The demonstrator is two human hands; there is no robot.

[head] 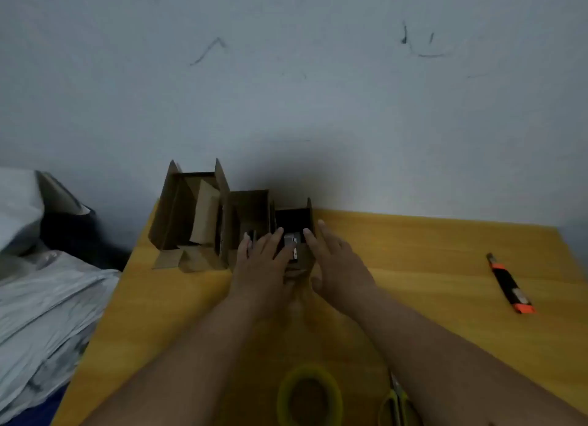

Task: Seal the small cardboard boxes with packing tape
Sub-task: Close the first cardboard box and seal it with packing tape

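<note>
Three open cardboard boxes stand in a row at the back of the yellow table (413, 266): a large one (187, 215) at the left, a middle one (251, 212), and a small dark one (294, 222) at the right. My left hand (262, 263) lies with straight fingers over the small box's left and front side. My right hand (334, 260) presses its right side with straight fingers. A small grey object (292, 241) shows inside the box between my hands. A roll of yellowish packing tape (310, 394) lies near the table's front edge between my forearms.
An orange and black utility knife (510, 285) lies at the right of the table. Yellow-handled scissors (396, 400) sit by my right forearm. Grey plastic bags (41, 292) are piled left of the table. A marked wall (318, 91) rises behind.
</note>
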